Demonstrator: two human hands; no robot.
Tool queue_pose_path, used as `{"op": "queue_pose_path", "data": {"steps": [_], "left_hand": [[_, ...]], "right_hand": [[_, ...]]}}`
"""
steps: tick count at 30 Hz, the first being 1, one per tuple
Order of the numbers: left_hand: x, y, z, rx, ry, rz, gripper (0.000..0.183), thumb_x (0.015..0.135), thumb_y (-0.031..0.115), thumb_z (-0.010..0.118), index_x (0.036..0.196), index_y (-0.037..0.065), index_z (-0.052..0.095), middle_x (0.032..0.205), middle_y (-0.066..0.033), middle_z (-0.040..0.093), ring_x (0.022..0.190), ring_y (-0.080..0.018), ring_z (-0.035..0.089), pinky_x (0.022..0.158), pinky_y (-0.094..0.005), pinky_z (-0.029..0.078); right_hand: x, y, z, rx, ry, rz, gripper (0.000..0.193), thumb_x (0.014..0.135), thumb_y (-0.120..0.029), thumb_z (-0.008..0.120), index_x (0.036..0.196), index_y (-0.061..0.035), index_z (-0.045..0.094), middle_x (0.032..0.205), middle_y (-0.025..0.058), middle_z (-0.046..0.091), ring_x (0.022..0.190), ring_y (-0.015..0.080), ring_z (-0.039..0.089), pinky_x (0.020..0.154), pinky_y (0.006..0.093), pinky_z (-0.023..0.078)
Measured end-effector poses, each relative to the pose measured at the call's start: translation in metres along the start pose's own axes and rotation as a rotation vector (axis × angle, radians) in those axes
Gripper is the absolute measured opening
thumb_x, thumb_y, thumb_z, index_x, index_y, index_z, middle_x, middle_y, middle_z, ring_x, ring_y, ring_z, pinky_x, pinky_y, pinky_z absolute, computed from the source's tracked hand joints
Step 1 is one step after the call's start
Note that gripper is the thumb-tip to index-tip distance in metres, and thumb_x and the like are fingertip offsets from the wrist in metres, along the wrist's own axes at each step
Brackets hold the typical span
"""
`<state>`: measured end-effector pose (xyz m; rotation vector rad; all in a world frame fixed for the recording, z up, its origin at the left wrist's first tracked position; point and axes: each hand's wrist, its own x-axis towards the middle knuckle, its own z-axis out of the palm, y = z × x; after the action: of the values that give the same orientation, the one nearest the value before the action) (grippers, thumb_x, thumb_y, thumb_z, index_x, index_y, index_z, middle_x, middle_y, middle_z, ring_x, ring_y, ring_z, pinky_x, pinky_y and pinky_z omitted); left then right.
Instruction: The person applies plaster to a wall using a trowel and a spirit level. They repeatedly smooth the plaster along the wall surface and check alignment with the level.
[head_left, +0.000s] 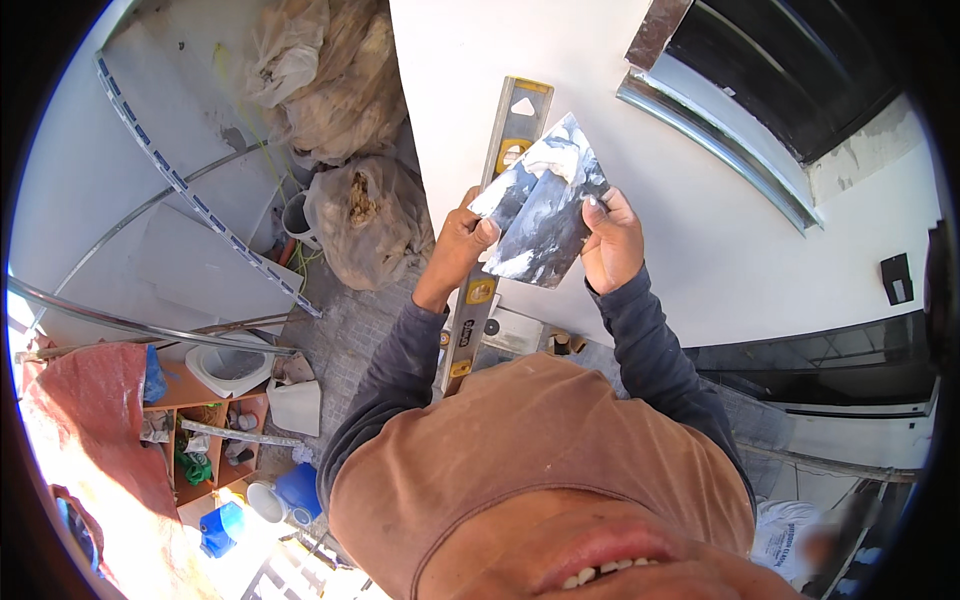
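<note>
My right hand (613, 240) grips the edge of a flat plastering blade (545, 235), its thumb on top. White putty (560, 157) is heaped near the blade's far end, and dark and white smears cover its face. Closed round the near corner of a second, narrower smeared blade (503, 197) is my left hand (463, 245); this blade overlaps or meets the first. Behind the left hand and the blades runs a long spirit level (463, 335) with yellow fittings. The blades hide its middle, and I cannot tell whether the left fingers touch it.
A white wall panel (480, 40) rises ahead, with a metal channel (720, 150) at right. Stuffed plastic bags (370, 225) stand at left. Lower left are a wooden shelf unit (215, 455), a white basin (230, 368) and blue buckets (298, 490). Another person (785, 535) shows lower right.
</note>
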<state>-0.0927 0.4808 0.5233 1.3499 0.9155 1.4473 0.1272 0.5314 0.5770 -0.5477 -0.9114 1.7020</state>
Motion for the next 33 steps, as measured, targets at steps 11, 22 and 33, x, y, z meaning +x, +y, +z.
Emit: {"op": "queue_pose_path", "data": {"steps": [11, 22, 33], "left_hand": [[-0.007, -0.009, -0.012, -0.02, 0.316, 0.467, 0.05, 0.097, 0.01, 0.062, 0.146, 0.012, 0.048, 0.107, -0.0048, 0.058, 0.073, -0.01, 0.054, 0.063, -0.0244, 0.05], [-0.06, -0.122, 0.11, 0.354, 0.05, 0.59, 0.076, 0.082, -0.015, 0.062, 0.145, 0.024, 0.044, 0.098, -0.0165, 0.059, 0.079, -0.0307, 0.063, 0.061, -0.0365, 0.053], [-0.164, -0.268, 0.17, 0.363, -0.402, -0.124, 0.067, 0.089, -0.008, 0.044, 0.15, 0.019, 0.043, 0.094, -0.0139, 0.045, 0.085, -0.027, 0.048, 0.08, -0.0358, 0.045]], "right_hand": [[-0.052, -0.055, -0.05, -0.021, 0.028, -0.139, 0.03, 0.097, -0.012, 0.06, 0.123, 0.0028, 0.052, 0.127, 0.0149, 0.06, 0.116, 0.0243, 0.058, 0.102, 0.0421, 0.045], [-0.127, -0.083, -0.137, -0.001, 0.29, -0.283, 0.044, 0.098, -0.014, 0.061, 0.134, 0.0036, 0.044, 0.138, 0.0161, 0.053, 0.126, 0.0266, 0.052, 0.107, 0.0449, 0.041], [-0.169, -0.077, -0.167, 0.075, 0.355, -0.227, 0.033, 0.094, -0.011, 0.064, 0.122, 0.0023, 0.053, 0.127, 0.0137, 0.06, 0.116, 0.0242, 0.059, 0.101, 0.0415, 0.046]]}}
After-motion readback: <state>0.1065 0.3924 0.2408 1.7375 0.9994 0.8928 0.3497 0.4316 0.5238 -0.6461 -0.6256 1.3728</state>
